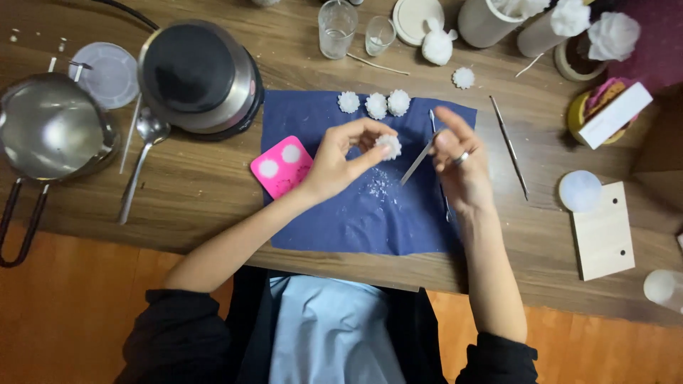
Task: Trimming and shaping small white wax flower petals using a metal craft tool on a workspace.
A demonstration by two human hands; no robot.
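White flower (388, 146) sat pinched in my left hand (334, 165), lifted over the blue cloth (334, 220) so crumbs fell there; my right hand (459, 167) gripped a metal tool (416, 163) beside it.

The worktop (199, 188) is brown wood with a visible grain and a dull sheen, and over it lies a matt dark-blue cloth (334, 220), dusted with white crumbs near its middle. The left hand (334, 160) pinches a small white flower-shaped piece (389, 146) that looks waxy and ridged, while the right hand (462, 167) holds a thin, bright metal tool (416, 162). Nearby, the saucepan (50, 128), spoon (142, 160) and round pot (199, 75) show polished, reflective metal, the pink mould (281, 167) looks smooth and rubbery, the glasses (336, 28) are clear, and the pale block (603, 231) is bare, unvarnished wood.
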